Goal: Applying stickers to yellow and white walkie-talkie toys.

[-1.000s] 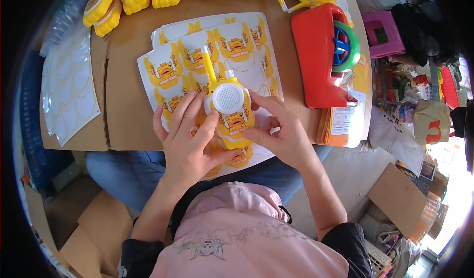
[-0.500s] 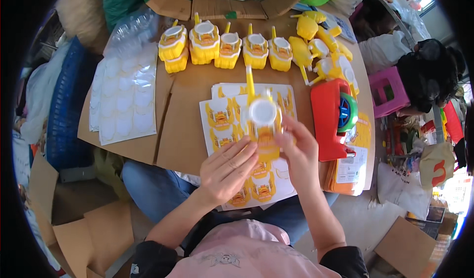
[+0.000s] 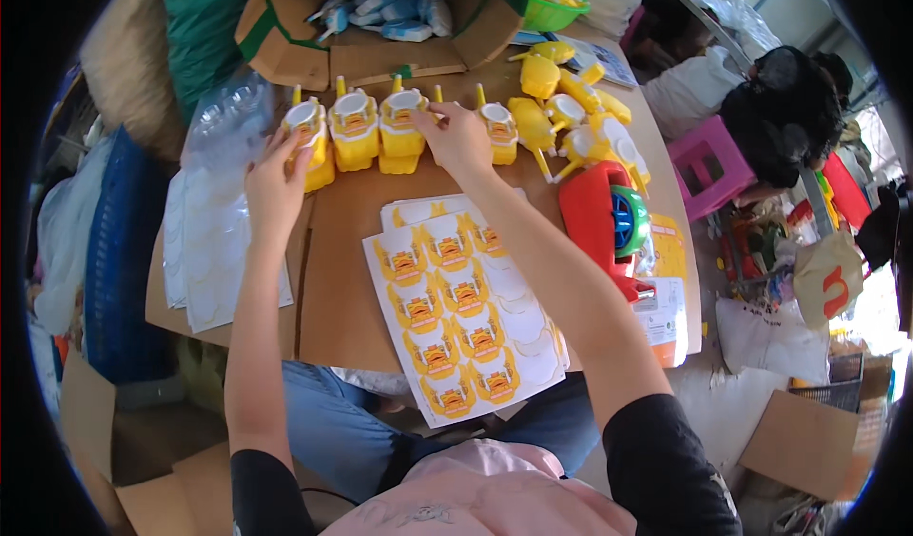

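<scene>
Yellow toy walkie-talkies with white round tops and stubby antennas stand in a row across the table's far side. At the row's left end, my left hand (image 3: 278, 176) has its fingers and thumb closed around the leftmost toy walkie-talkie (image 3: 309, 136). My right hand (image 3: 460, 141) reaches into the row with bent fingers, gripping a toy walkie-talkie that it mostly hides; only its antenna (image 3: 438, 93) shows plainly. Beside those fingers stands another toy walkie-talkie (image 3: 401, 122). Sticker sheets (image 3: 447, 322) with yellow printed labels lie nearer to me; part of the top one is peeled bare.
A red tape dispenser (image 3: 590, 222) stands right of the sheets, below loose yellow toy parts (image 3: 571, 108). Left are blank backing sheets (image 3: 223, 270) and clear plastic (image 3: 228, 117). Behind the row sits an open carton (image 3: 380, 60) with blue-and-white pieces. A pink stool (image 3: 709, 165) is at the right.
Both hands have moved from above the sticker sheets out to the far row. The toy walkie-talkie they held there is no longer over the sheets. My view has shifted too.
</scene>
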A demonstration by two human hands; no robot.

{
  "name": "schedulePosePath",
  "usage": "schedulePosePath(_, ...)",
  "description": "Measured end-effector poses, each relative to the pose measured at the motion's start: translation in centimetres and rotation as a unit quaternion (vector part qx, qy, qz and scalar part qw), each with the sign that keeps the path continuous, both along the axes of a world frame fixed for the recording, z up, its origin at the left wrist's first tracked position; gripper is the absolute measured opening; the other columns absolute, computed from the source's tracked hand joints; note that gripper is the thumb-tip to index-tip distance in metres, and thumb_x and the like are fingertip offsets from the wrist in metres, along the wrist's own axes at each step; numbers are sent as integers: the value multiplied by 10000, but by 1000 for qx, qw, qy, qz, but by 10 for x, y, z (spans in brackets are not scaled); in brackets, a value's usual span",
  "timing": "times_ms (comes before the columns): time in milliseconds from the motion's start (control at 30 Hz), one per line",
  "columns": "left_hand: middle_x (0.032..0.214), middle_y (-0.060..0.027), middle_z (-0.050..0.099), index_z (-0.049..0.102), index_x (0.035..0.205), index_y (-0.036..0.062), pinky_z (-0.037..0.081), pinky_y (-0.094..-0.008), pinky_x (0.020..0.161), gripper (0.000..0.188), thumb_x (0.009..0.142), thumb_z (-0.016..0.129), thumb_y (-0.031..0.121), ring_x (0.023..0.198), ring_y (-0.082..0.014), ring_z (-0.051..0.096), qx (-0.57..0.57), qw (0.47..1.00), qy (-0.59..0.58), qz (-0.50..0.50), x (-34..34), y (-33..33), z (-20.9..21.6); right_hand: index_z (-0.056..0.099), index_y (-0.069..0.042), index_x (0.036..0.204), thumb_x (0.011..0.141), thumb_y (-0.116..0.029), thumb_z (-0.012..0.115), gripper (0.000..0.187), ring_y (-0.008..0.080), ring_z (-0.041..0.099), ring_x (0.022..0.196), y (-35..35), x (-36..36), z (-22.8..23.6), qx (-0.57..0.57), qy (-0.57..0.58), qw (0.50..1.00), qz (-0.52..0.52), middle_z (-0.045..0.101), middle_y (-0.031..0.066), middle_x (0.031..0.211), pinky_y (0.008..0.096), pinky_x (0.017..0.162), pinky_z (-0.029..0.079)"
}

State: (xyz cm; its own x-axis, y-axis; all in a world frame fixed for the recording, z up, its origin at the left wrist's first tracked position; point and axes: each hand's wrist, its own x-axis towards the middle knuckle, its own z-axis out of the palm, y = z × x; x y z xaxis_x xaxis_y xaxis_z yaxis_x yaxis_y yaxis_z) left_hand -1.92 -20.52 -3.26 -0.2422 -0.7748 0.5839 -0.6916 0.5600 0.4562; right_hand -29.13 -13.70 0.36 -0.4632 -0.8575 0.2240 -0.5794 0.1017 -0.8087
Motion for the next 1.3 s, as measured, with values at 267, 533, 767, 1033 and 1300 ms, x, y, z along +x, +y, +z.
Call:
schedulePosePath(267,1134,-147,662,660,1073,20,482,-399,911,261,856,713,156,1067,-337,616,-60,984,99,-132,-48,105,62,444,-210,1382,811,-381,669,637,266,693,967,41,-103,59,309,488,815,-50,717,94,974,431,720,554)
schedulePosePath(533,1536,-99,372,405,1450,119,147,-554,1171,872,725,804,396,1461,-277,279,155,912,-178,-334,-65,206,33,664,-237,1204,901,-305,611,316,250,723,834,67,-124,79,267,462,845,-36,740,103,932,406,736,571)
schedulePosePath(767,1457,-115,452,477,1387,90,235,-550,1133,792,725,805,375,1379,-302,379,144,909,-172,-352,-64,199,32,699,-53,969,845,-227,735,216,53,586,635,175,-110,173,44,197,977,66,664,9,753,208,564,435)
schedulePosePath(1033,1155,-112,582,553,1193,66,381,-467,976,739,631,847,447,1164,-285,515,48,959,-175,-219,-128,163,28,682,3,839,896,-374,713,382,87,489,586,214,-57,84,119,-76,972,188,566,55,629,287,531,410)
schedulePosePath(1300,1034,-99,653,591,1027,8,450,-400,854,429,702,802,192,998,-307,604,209,936,-212,-187,-108,133,64,718,-22,850,893,-486,622,475,292,649,680,171,-47,48,225,112,962,107,673,153,732,391,625,496)
